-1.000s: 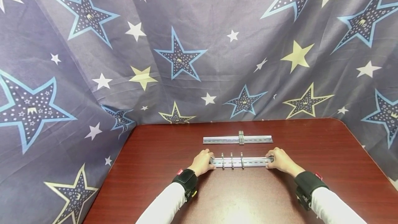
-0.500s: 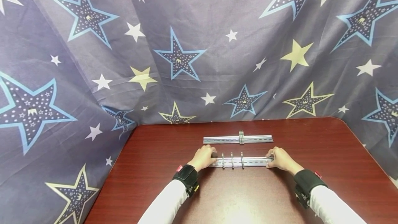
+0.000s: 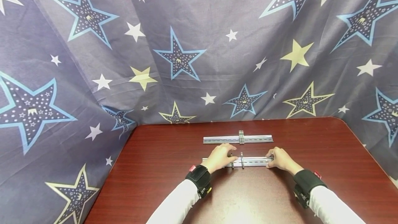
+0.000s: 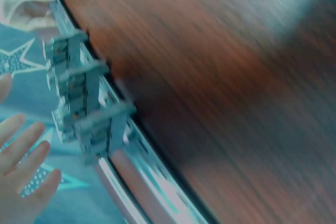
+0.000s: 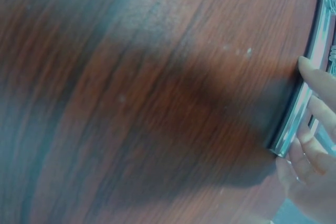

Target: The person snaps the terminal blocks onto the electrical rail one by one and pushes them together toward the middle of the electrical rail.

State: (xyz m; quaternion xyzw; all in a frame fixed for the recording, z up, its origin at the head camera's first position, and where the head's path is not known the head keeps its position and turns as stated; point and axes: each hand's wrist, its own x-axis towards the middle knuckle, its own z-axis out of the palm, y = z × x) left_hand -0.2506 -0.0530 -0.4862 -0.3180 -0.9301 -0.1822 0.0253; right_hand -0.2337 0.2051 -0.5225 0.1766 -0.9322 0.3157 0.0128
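A metal DIN rail (image 3: 256, 161) with slots lies crosswise on the table, carrying three thin, spaced grey terminal blocks (image 4: 105, 124). My right hand (image 3: 281, 160) grips the rail's right end; in the right wrist view the thumb lies along its near edge, with the fingers (image 5: 307, 150) on the far side. My left hand (image 3: 219, 157) hovers over the rail's left part, by the terminal blocks, and hides some of them in the head view. Its fingers (image 4: 21, 150) are spread and hold nothing in the left wrist view, apart from the blocks.
Behind lies a second DIN rail (image 3: 220, 140), parallel to the first, with a tight group of terminal blocks (image 3: 241, 137) right of its middle. The reddish-brown table (image 3: 149, 168) meets a star-patterned curtain (image 3: 199, 61) at its back and left edges.
My left hand has let go of the rail's left end and moved right along it to the terminal blocks. The right hand stays on the right end.
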